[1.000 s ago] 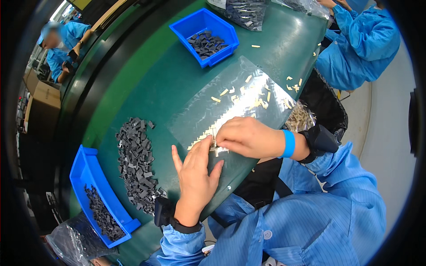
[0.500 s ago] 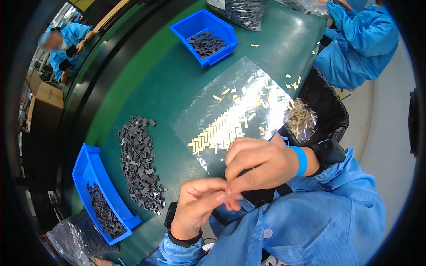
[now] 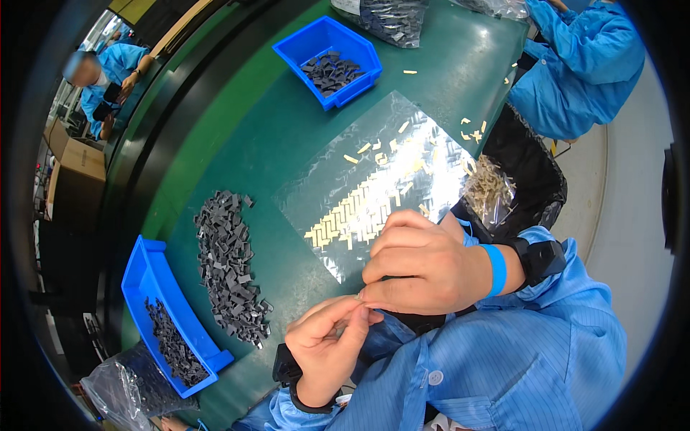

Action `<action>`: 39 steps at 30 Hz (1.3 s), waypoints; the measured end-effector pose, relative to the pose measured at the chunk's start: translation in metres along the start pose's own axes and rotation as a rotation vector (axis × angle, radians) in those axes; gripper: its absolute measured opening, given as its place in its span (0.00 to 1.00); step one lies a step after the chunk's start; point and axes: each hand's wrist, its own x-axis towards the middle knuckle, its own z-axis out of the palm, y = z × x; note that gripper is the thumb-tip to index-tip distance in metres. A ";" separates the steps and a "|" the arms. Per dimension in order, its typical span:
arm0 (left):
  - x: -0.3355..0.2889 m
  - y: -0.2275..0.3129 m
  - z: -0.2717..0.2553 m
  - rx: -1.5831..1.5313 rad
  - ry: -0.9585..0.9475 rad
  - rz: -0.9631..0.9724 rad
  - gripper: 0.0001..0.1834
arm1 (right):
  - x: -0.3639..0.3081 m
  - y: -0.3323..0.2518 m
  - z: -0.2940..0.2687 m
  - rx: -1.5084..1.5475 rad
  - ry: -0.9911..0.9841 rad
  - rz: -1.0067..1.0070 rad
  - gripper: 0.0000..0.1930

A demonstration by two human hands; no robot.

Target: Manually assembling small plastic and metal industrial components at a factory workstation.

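My left hand [image 3: 329, 339] is closed, with thumb and forefinger pinched together. My right hand [image 3: 424, 273] meets it from above right, its fingers curled and its thumb tip against the left fingertips. What sits between the fingertips is tiny and pale, mostly hidden, and I cannot make it out. Just beyond my hands a clear plastic sheet [image 3: 305, 194] lies on the green table [image 3: 277, 144]. Small yellow strips [image 3: 352, 212] cover it, many in slanted rows and others scattered. Left of the sheet spreads a long pile of small dark grey pieces [image 3: 228, 269].
Blue bins with dark pieces stand at the left [image 3: 135, 269] and far side [image 3: 295, 54]. Bags of dark parts lie behind the far bin [image 3: 388, 21] and at lower left [image 3: 118, 381]. A black-lined waste bin [image 3: 543, 179] is at right. Co-workers [image 3: 586, 72] sit nearby.
My left fingers have drawn together into a tighter pinch, and the left wrist has shifted slightly right. My right hand has lowered its thumb onto the left fingertips.
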 end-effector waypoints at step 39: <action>0.002 -0.007 -0.010 -0.403 -0.103 -0.194 0.06 | 0.007 0.052 -0.027 -0.555 -0.050 0.073 0.08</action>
